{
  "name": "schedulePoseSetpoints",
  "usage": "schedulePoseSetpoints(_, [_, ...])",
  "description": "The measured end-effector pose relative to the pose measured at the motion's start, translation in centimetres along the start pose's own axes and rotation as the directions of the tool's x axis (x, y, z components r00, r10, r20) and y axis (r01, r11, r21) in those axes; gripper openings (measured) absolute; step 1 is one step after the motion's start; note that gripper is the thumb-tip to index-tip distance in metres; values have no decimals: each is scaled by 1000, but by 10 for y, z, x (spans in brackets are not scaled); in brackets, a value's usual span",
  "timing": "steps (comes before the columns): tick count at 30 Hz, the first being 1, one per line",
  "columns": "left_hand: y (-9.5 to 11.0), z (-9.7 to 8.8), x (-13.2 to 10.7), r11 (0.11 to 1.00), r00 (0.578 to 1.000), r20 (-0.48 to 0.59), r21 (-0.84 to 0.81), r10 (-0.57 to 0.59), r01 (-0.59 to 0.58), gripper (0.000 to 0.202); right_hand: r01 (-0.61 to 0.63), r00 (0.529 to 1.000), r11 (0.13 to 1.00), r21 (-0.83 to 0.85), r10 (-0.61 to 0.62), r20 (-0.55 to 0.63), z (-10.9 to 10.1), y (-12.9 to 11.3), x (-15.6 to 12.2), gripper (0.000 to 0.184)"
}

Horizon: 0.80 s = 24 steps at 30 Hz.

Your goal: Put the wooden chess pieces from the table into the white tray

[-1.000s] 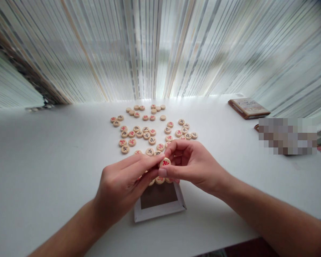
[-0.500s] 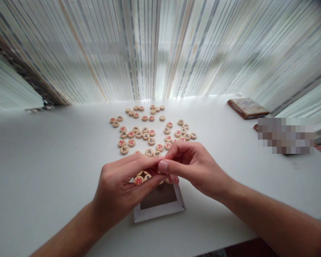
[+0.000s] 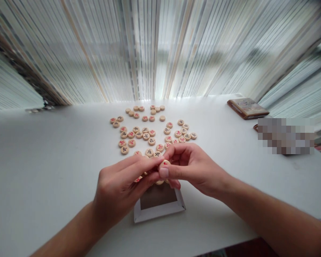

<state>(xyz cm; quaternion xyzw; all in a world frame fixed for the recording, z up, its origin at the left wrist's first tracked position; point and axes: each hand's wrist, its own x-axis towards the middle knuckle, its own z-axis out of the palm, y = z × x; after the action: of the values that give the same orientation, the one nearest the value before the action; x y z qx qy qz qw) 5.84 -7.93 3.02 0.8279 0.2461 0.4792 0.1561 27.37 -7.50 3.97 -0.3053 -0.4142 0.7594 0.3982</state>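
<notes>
One round piece (image 3: 165,163), frame centre: red mark partly hidden by the thumb of the right hand (image 3: 195,169), which pinches it. Left hand (image 3: 123,180), centre-left: fingertips beside the piece; I cannot tell their grip. White-rimmed tray (image 3: 160,213), lower centre: far side covered, apparently holding further discs (image 3: 159,182).

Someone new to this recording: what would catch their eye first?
Probably the red-marked xiangqi piece pinched in the right hand, close against the left hand, at the centre. Next come the loose xiangqi pieces scattered beyond on the white table. Behind everything, the striped curtain fills the top.
</notes>
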Motion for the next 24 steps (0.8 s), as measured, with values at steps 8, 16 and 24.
schedulePoseSetpoints(8, [6, 1, 4, 998, 999, 20, -52, -42, 43, 36, 26, 999, 999, -33, -27, -21, 4, -1, -2, 37])
schedulePoseSetpoints(16, [7, 4, 3, 970, 980, -9, -144, -200, 196, 39, 9, 1000, 1000, 1, -9, -7, 2, -3, -3, 37])
schedulePoseSetpoints(24, [3, 2, 4, 958, 976, -5, -193, -217, 212, 41, -66, 997, 996, 52, 63, 52, -5, -8, -3, 31])
